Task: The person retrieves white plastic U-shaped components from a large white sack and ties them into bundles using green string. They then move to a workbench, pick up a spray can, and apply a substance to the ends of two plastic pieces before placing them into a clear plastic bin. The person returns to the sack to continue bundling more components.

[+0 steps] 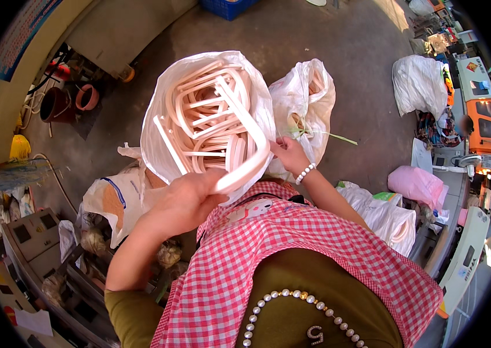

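Observation:
A large white woven sack (pixel 151 124) stands upright in front of me, its mouth wide. Inside lies a heap of pale pink plastic frames (pixel 199 104), curved and with rounded corners. Across the near right of the sack's mouth lies a U-shaped plastic frame (pixel 245 168), its near end in the grip of my left hand (pixel 190 200). My right hand (pixel 292 155), a pearl bracelet at its wrist, has its fingers pinched at the sack's right rim, next to the frame's bend. Whether they grip the frame or the sack is hidden.
Right of the big sack stands a second white sack (pixel 294 87), tied with a green strip (pixel 343 138). More sacks (pixel 422 84) and a pink bag (pixel 416 184) lie further right by orange-and-grey machines (pixel 485 119). Buckets (pixel 87 97) stand at the left; a blue crate (pixel 228 8) is at the far edge.

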A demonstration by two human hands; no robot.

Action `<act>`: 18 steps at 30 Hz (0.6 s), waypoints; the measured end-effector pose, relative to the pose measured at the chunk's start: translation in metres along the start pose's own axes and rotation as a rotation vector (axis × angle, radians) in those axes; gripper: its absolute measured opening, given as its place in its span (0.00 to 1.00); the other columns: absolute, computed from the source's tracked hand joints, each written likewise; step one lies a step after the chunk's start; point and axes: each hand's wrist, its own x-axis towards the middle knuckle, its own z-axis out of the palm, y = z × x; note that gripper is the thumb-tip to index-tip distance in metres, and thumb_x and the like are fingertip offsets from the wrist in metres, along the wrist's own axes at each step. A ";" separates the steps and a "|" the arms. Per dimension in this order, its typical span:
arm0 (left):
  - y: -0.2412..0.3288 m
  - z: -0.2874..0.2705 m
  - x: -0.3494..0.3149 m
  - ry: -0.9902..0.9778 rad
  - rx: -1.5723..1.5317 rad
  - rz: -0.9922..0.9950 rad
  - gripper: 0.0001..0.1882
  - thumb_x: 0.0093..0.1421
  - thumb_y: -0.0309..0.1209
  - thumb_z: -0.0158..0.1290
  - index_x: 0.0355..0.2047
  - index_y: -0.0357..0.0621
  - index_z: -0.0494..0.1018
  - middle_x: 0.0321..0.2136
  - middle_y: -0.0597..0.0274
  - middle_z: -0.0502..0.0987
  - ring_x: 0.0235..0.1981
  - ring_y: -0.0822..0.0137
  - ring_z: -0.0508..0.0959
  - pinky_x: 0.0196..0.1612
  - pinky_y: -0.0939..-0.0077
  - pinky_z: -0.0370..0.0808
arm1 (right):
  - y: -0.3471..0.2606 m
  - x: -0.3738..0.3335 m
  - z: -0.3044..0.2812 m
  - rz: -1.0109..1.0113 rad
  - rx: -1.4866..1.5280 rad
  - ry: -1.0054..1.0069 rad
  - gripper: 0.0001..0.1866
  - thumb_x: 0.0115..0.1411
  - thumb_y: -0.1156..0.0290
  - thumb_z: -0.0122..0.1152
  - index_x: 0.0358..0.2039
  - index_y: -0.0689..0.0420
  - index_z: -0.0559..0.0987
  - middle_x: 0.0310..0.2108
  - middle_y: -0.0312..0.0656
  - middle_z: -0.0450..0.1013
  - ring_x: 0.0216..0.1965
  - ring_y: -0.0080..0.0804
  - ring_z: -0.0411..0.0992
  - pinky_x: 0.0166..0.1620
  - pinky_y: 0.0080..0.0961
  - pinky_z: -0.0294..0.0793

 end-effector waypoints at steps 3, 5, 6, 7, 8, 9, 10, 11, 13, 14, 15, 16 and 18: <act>-0.009 0.002 0.003 -0.083 0.170 0.081 0.18 0.51 0.24 0.57 0.43 0.40 0.69 0.32 0.48 0.75 0.36 0.48 0.75 0.40 0.60 0.71 | -0.018 -0.004 -0.012 -0.065 0.039 0.137 0.21 0.53 0.56 0.65 0.33 0.64 0.77 0.25 0.35 0.73 0.25 0.19 0.68 0.31 0.17 0.69; -0.016 0.007 0.004 -0.033 0.302 0.209 0.15 0.50 0.23 0.53 0.41 0.41 0.70 0.30 0.53 0.75 0.35 0.53 0.75 0.40 0.62 0.70 | -0.034 -0.007 -0.021 -0.133 0.181 0.148 0.20 0.55 0.58 0.64 0.34 0.65 0.77 0.26 0.35 0.74 0.25 0.19 0.69 0.32 0.17 0.69; -0.021 0.011 0.005 -0.023 0.400 0.266 0.15 0.50 0.24 0.52 0.40 0.41 0.70 0.29 0.54 0.74 0.34 0.54 0.75 0.40 0.64 0.70 | -0.049 -0.009 -0.026 -0.162 0.213 0.088 0.19 0.57 0.60 0.62 0.37 0.66 0.77 0.28 0.34 0.74 0.28 0.17 0.69 0.33 0.16 0.69; -0.024 0.013 0.005 -0.014 0.499 0.324 0.14 0.50 0.24 0.51 0.39 0.40 0.70 0.28 0.56 0.74 0.33 0.56 0.74 0.40 0.66 0.69 | -0.053 -0.003 -0.027 -0.227 0.218 0.077 0.19 0.57 0.61 0.62 0.38 0.65 0.77 0.29 0.34 0.74 0.28 0.16 0.69 0.33 0.15 0.68; -0.023 0.012 0.006 -0.018 0.586 0.343 0.14 0.49 0.24 0.50 0.38 0.40 0.70 0.27 0.57 0.73 0.32 0.58 0.74 0.40 0.68 0.69 | -0.059 0.005 -0.029 -0.290 0.226 0.066 0.18 0.57 0.61 0.62 0.40 0.65 0.77 0.30 0.34 0.74 0.29 0.15 0.68 0.33 0.15 0.68; -0.024 0.011 0.009 -0.021 0.673 0.365 0.13 0.49 0.25 0.49 0.37 0.40 0.70 0.25 0.59 0.72 0.31 0.60 0.73 0.40 0.69 0.68 | -0.073 0.010 -0.030 -0.355 0.231 0.059 0.18 0.57 0.62 0.62 0.41 0.64 0.77 0.30 0.33 0.75 0.29 0.15 0.68 0.33 0.14 0.68; -0.025 0.010 0.011 -0.023 0.760 0.387 0.13 0.48 0.25 0.48 0.36 0.39 0.70 0.24 0.60 0.71 0.30 0.62 0.73 0.40 0.71 0.68 | -0.091 0.010 -0.037 -0.398 0.047 0.093 0.17 0.57 0.64 0.61 0.44 0.62 0.77 0.32 0.32 0.75 0.31 0.13 0.67 0.34 0.14 0.68; -0.026 0.008 0.011 0.001 0.806 0.396 0.13 0.47 0.25 0.48 0.36 0.39 0.70 0.23 0.61 0.70 0.30 0.63 0.73 0.39 0.71 0.67 | -0.108 0.011 -0.041 -0.460 0.022 0.078 0.17 0.57 0.65 0.61 0.44 0.61 0.77 0.33 0.32 0.75 0.31 0.13 0.67 0.34 0.14 0.68; -0.029 0.004 0.010 0.046 0.896 0.418 0.12 0.47 0.26 0.49 0.34 0.38 0.69 0.22 0.62 0.69 0.29 0.65 0.72 0.39 0.72 0.67 | -0.137 0.015 -0.048 -0.580 -0.028 0.050 0.17 0.57 0.66 0.60 0.45 0.60 0.77 0.34 0.32 0.75 0.31 0.12 0.67 0.34 0.14 0.68; -0.028 0.000 0.009 0.033 0.969 0.411 0.12 0.47 0.27 0.49 0.33 0.38 0.69 0.22 0.63 0.69 0.29 0.65 0.72 0.40 0.72 0.67 | -0.148 0.017 -0.052 -0.610 -0.049 0.028 0.17 0.57 0.65 0.60 0.45 0.60 0.77 0.35 0.33 0.75 0.31 0.12 0.67 0.34 0.13 0.68; -0.027 -0.001 0.008 -0.001 1.028 0.419 0.12 0.47 0.27 0.49 0.33 0.38 0.69 0.22 0.63 0.70 0.30 0.66 0.72 0.41 0.73 0.66 | -0.158 0.020 -0.056 -0.640 -0.071 0.007 0.18 0.58 0.65 0.59 0.46 0.61 0.77 0.36 0.34 0.75 0.31 0.12 0.67 0.34 0.13 0.68; -0.027 -0.002 0.007 -0.035 1.087 0.425 0.12 0.47 0.27 0.49 0.33 0.38 0.70 0.23 0.63 0.70 0.30 0.66 0.72 0.42 0.73 0.66 | -0.168 0.022 -0.060 -0.670 -0.095 -0.016 0.18 0.58 0.64 0.59 0.46 0.61 0.76 0.37 0.35 0.75 0.32 0.12 0.67 0.34 0.13 0.68; -0.023 -0.002 0.005 -0.093 1.159 0.437 0.12 0.47 0.28 0.48 0.33 0.38 0.70 0.23 0.64 0.70 0.31 0.67 0.73 0.43 0.74 0.66 | -0.196 0.019 -0.059 -0.560 -0.053 -0.194 0.19 0.60 0.64 0.57 0.47 0.63 0.75 0.37 0.36 0.76 0.32 0.12 0.68 0.34 0.13 0.68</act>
